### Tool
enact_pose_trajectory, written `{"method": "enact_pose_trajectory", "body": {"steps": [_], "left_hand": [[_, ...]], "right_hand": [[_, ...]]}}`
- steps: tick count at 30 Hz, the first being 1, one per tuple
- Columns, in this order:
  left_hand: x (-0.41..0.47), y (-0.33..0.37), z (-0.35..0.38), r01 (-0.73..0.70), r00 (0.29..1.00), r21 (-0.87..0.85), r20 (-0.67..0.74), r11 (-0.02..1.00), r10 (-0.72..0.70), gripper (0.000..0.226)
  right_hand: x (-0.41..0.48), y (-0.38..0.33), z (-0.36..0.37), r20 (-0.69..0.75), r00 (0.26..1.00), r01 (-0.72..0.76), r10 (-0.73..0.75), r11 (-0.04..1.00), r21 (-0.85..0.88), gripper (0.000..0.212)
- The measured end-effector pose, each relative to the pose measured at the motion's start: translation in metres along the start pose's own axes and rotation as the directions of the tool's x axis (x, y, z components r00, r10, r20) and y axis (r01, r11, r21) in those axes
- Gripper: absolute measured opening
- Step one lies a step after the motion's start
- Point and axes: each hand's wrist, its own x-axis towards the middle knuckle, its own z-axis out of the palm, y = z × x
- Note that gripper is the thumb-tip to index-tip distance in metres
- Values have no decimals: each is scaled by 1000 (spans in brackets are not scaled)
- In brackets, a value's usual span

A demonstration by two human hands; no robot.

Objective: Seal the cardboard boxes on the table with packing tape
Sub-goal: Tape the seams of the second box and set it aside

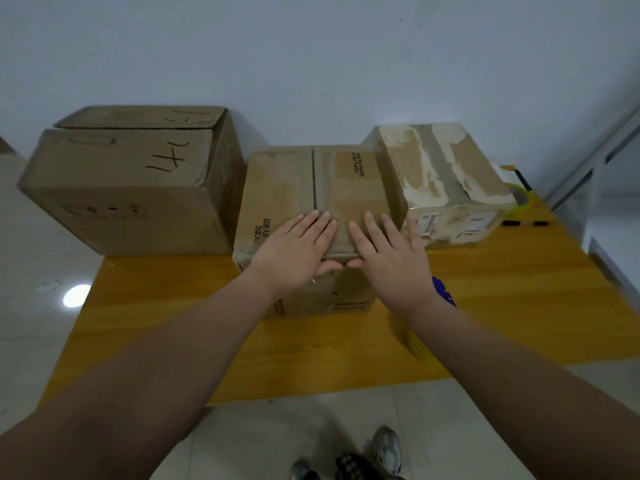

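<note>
Head view: right forearm (485, 358) half-covers tape roll (411, 337) beside middle box (284, 188).

place: plain packing room | evidence: worn cartons (131, 188), wooden table (173, 323), tiled floor (277, 438), bare wall (311, 64)

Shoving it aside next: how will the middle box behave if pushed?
The middle box probably slides rather than tips: it sits broad and flat on the smooth table. Its top may flex, as a dark open seam shows beyond the left hand and right hand pressing it.
</note>
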Motion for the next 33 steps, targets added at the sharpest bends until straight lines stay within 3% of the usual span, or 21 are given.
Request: {"method": "enact_pose_trajectory", "body": {"steps": [4, 6, 7, 9, 11, 13, 19, 21, 24, 25, 28, 33], "left_hand": [[-1, 3, -1, 15, 999, 36, 52, 999, -17, 81], [-1, 3, -1, 23, 999, 15, 43, 1000, -24, 83], [-2, 3, -1, 30, 999, -8, 27, 1000, -30, 83], [-3, 4, -1, 48, 999, -47, 15, 998, -48, 79], [-3, 5, 0, 61, 998, -48, 20, 997, -61, 77], [-2, 6, 0, 71, 997, -42, 15, 997, -71, 77], [-5, 11, -5, 96, 995, -119, -12, 988, -98, 80], [1, 19, -9, 53, 998, -154, -22, 987, -57, 78], [24, 45, -13, -4, 999, -188, -40, 982, -4, 70], [31, 52, -13, 14, 999, -178, -42, 984, -22, 69], [41, 60, -11, 56, 998, -91, -26, 994, -58, 68], [27, 43, -7, -39, 999, -29, -10, 999, 39, 68]], "right_hand": [[0, 8, -3, -41, 993, 110, -110, 994, 12, 67], [0, 23, -5, -84, 994, 91, -74, 969, 228, 70], [-2, 31, -3, -85, 996, 32, 5, 900, 434, 68], [-6, 42, 3, 17, 993, -87, 116, 630, 772, 59], [-10, 41, 11, 32, 993, -86, 116, 490, 867, 53], [-10, 36, 20, -15, 996, -28, 85, 487, 873, 50], [-14, 36, 31, -23, 999, 1, 24, 678, 735, 70], [-15, 39, 26, -22, 1000, 27, -15, 587, 809, 66], [-12, 33, 14, 4, 995, -30, 100, 257, 966, 45], [-9, 30, 12, 20, 990, -52, 140, 226, 973, 43], [-6, 22, 14, 30, 984, -73, 174, 244, 967, 43], [-7, 22, 22, 20, 971, -94, 238, 308, 947, 43]]}}
